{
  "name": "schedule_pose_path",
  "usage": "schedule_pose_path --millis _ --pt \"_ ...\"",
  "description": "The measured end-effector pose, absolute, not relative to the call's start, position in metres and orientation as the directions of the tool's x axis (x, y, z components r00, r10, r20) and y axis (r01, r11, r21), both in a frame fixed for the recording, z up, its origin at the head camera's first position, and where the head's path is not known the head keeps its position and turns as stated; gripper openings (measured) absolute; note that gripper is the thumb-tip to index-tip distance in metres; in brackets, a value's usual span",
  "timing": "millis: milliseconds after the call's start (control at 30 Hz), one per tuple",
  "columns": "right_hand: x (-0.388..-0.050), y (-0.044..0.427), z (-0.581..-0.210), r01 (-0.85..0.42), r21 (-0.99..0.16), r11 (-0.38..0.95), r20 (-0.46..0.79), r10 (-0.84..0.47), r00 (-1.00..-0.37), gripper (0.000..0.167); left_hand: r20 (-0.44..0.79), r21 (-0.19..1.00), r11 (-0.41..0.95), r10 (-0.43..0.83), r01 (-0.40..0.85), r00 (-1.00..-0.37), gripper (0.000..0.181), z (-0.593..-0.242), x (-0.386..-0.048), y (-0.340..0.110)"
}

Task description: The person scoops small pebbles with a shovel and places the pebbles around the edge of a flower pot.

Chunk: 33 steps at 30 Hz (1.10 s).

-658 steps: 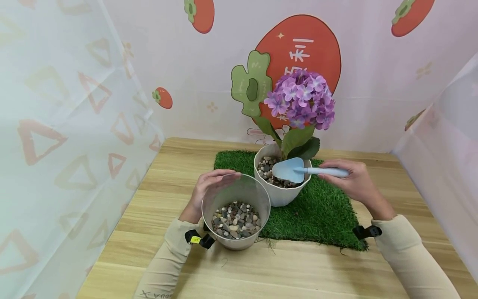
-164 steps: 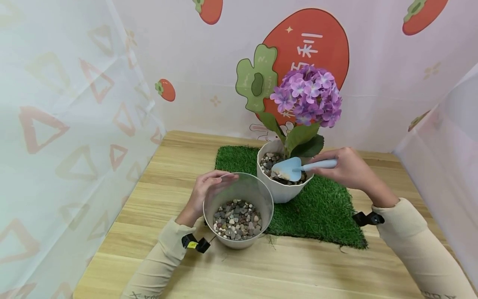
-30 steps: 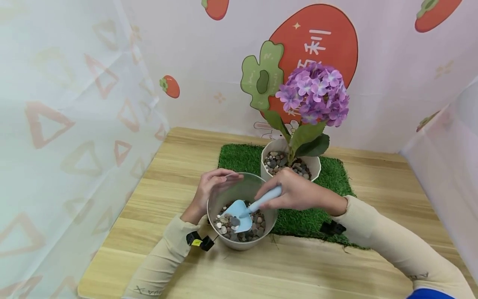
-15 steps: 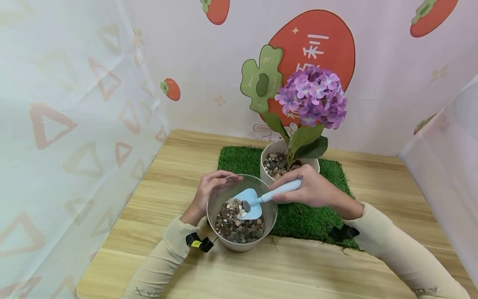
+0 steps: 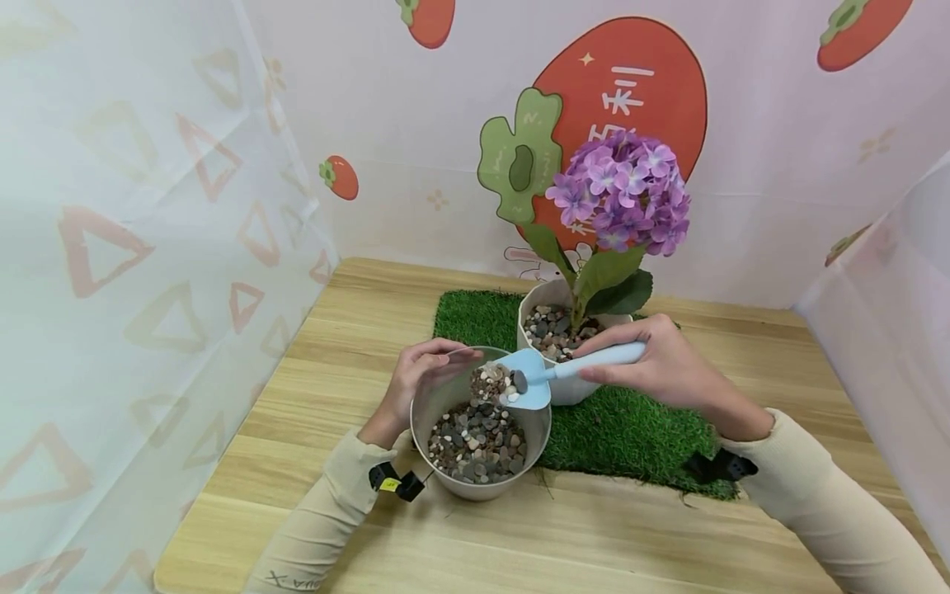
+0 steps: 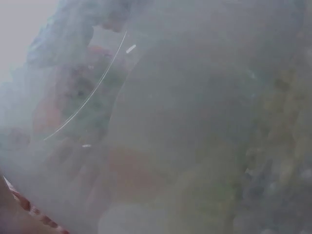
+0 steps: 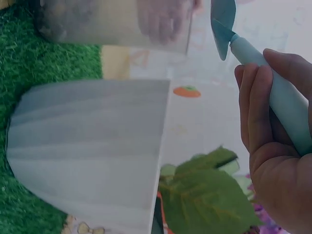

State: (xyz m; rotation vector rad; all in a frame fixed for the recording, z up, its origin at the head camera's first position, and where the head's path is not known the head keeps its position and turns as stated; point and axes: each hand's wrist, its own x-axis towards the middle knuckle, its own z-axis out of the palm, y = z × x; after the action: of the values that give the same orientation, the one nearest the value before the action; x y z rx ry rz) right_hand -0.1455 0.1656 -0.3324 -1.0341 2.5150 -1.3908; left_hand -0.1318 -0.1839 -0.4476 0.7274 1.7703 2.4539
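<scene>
My left hand (image 5: 408, 379) holds the left side of a clear plastic bucket (image 5: 478, 490), its fingers round the rim. Pebbles (image 5: 475, 454) cover the bucket's bottom. My right hand (image 5: 668, 371) grips the handle of a light blue hand trowel (image 5: 533, 367), seen also in the right wrist view as a trowel (image 7: 282, 97) between thumb and curled fingers. A heap of small stones (image 5: 493, 383) lies on the blade, above the bucket's right side. Just behind stands a white flowerpot (image 5: 575, 390) with pebbles round a purple hydrangea (image 5: 623, 194). The left wrist view is hazy, mostly bucket wall.
The flowerpot stands on a green artificial grass mat (image 5: 638, 450) on a wooden table (image 5: 564, 536). A printed cloth backdrop (image 5: 416, 124) rises behind the table, with more cloth on both sides. Hydrangea leaves (image 5: 610, 280) hang over the pot's rim.
A second ago the trowel blade was down among the bucket's pebbles. It has risen and moved right, loaded with stones. The left hand and the bucket have stayed in place.
</scene>
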Motion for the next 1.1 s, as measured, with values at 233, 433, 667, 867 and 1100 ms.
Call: schedule_pose_path --millis 233,433,667,867,1100 --pt "-0.147 0.181 -0.324 -0.540 -0.754 0.375 0.295 -0.542 -0.787 0.022 0.354 0.902 -0.360 0.296 0.239 -0.887 0.035 -0.448 -0.132 -0.185" --pt "-0.145 0.195 -0.317 -0.489 -0.763 0.423 0.281 -0.464 -0.840 0.018 0.375 0.891 -0.379 0.304 0.250 -0.876 0.037 -0.449 -0.134 -0.184" --pt "-0.146 0.216 -0.319 -0.425 -0.761 0.490 0.265 -0.364 -0.893 0.020 0.384 0.890 -0.374 0.301 0.262 -0.873 0.035 -0.449 -0.135 -0.183" --pt "-0.155 0.239 -0.331 -0.364 -0.751 0.551 0.248 -0.275 -0.929 0.023 0.369 0.894 -0.373 0.305 0.247 -0.878 0.036 -0.449 -0.135 -0.183" --pt "-0.167 0.256 -0.341 -0.342 -0.726 0.597 0.223 -0.266 -0.938 0.023 0.359 0.904 -0.345 0.295 0.252 -0.885 0.036 -0.449 -0.133 -0.185"
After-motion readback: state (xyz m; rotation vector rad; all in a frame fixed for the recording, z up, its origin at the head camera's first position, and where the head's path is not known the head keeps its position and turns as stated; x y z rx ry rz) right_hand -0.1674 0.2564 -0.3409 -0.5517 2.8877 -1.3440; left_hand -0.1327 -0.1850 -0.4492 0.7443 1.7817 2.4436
